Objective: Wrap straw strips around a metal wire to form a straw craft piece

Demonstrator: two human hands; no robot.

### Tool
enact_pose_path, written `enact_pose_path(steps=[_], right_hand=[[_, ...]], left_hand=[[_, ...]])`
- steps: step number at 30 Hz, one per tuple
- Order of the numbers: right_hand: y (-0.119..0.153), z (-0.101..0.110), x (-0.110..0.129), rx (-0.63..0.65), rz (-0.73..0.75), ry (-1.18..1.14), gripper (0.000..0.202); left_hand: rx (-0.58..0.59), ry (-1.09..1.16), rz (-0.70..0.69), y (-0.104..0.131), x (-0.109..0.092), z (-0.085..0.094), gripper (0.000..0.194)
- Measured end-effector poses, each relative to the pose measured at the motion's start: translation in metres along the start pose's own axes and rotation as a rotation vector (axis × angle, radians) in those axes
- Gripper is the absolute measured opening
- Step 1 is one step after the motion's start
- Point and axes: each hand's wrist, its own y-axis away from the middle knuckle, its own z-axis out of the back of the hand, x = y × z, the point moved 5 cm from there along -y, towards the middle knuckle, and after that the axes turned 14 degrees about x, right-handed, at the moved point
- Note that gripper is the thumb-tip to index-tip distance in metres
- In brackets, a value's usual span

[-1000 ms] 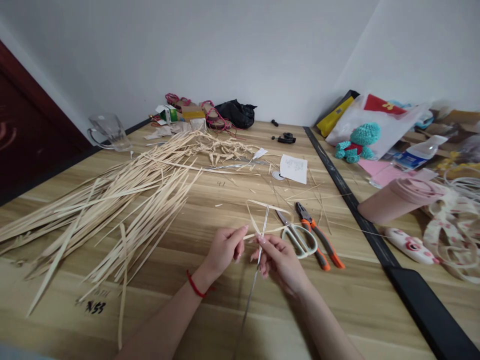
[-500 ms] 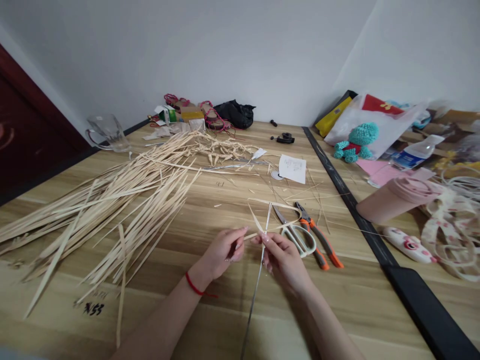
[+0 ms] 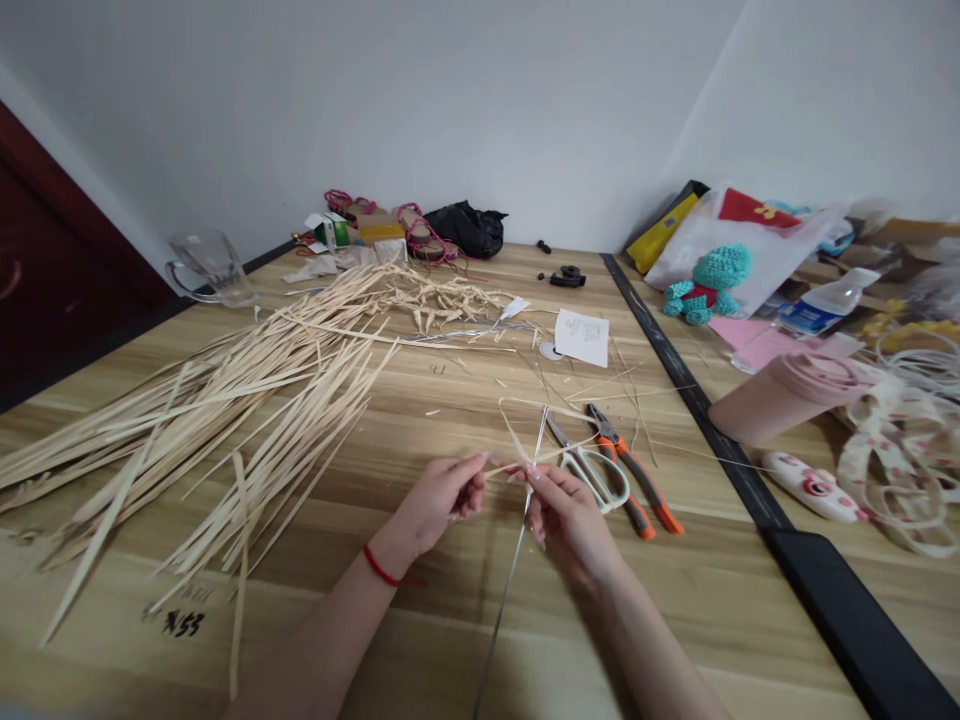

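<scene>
My left hand, with a red string at the wrist, pinches the end of a thin pale strip. My right hand is closed on the place where this strip crosses a thin metal rod. The rod runs down toward the table's near edge, and its upper tip stands out above the fingers. From the crossing the strip bends up into a pointed loop. Just beyond my right hand lie white-handled scissors and orange-and-grey pliers. My fingers partly hide the crossing.
Piles of pale strips cover the left of the table. A glass mug stands behind them. A paper note lies toward the back. On the right are a pink tumbler, a crocheted toy and a bottle.
My left hand has drawn slightly left, away from my right hand, with the strip between its fingers. The loop above the crossing has shifted a little. My right hand keeps its hold.
</scene>
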Motion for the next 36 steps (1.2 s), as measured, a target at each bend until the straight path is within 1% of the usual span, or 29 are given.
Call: enact_pose_path(steps=[2, 3, 9, 11, 12, 13, 15, 17, 18, 19, 20, 21, 22, 24, 26, 28, 32, 34, 36], right_hand=[[-0.001, 0.002, -0.001, -0.006, 0.015, -0.013, 0.025], [-0.002, 0.003, -0.002, -0.011, 0.021, -0.016, 0.025], [-0.001, 0.003, -0.002, -0.007, 0.043, -0.049, 0.023], [-0.001, 0.002, -0.002, -0.005, 0.035, -0.055, 0.023], [0.000, 0.002, -0.001, -0.007, 0.029, -0.052, 0.024], [0.000, 0.002, -0.001, -0.008, 0.021, -0.045, 0.025], [-0.001, 0.000, -0.001, -0.002, 0.009, -0.034, 0.026], [-0.001, -0.004, -0.002, 0.015, -0.012, -0.027, 0.027], [-0.001, -0.007, -0.004, 0.025, -0.031, -0.020, 0.027], [0.000, -0.011, -0.006, 0.036, -0.052, -0.012, 0.029], [0.000, -0.015, -0.009, 0.051, -0.074, -0.001, 0.030], [0.001, -0.020, -0.012, 0.072, -0.097, 0.010, 0.032], [0.001, -0.025, -0.016, 0.102, -0.115, 0.020, 0.033], [0.002, -0.034, -0.023, 0.173, -0.146, 0.042, 0.034], [0.003, -0.040, -0.028, 0.233, -0.173, 0.064, 0.035], [0.003, -0.042, -0.030, 0.275, -0.191, 0.075, 0.035], [0.003, -0.044, -0.028, 0.309, -0.193, 0.062, 0.033], [0.003, -0.045, -0.026, 0.319, -0.194, 0.057, 0.034], [0.003, -0.047, -0.025, 0.328, -0.201, 0.059, 0.035]], left_hand=[[-0.031, -0.021, 0.018, 0.000, 0.002, 0.002, 0.040], [-0.027, -0.033, 0.030, 0.000, 0.003, 0.001, 0.041], [0.108, -0.107, 0.136, 0.000, 0.011, -0.010, 0.044], [0.117, -0.210, 0.120, 0.000, 0.009, -0.011, 0.046], [0.080, -0.290, 0.068, -0.001, 0.005, -0.010, 0.046], [0.011, -0.381, -0.013, 0.000, 0.000, -0.007, 0.045], [-0.201, -0.558, -0.222, 0.006, -0.015, 0.001, 0.040], [-0.440, -0.703, -0.423, 0.019, -0.030, 0.009, 0.030], [-0.525, -0.770, -0.506, 0.026, -0.037, 0.010, 0.024], [-0.582, -0.841, -0.584, 0.032, -0.043, 0.010, 0.017], [-0.582, -0.911, -0.655, 0.037, -0.048, 0.007, 0.012], [-0.536, -0.974, -0.708, 0.040, -0.051, 0.004, 0.012], [-0.474, -1.023, -0.747, 0.041, -0.053, 0.000, 0.018], [-0.346, -1.070, -0.771, 0.040, -0.054, -0.007, 0.031], [-0.263, -1.062, -0.746, 0.035, -0.051, -0.008, 0.039], [-0.217, -1.023, -0.707, 0.030, -0.046, -0.006, 0.039], [-0.187, -0.893, -0.674, 0.023, -0.040, 0.001, 0.033], [-0.168, -0.779, -0.658, 0.020, -0.038, 0.003, 0.031], [-0.165, -0.608, -0.603, 0.017, -0.035, 0.006, 0.034]])
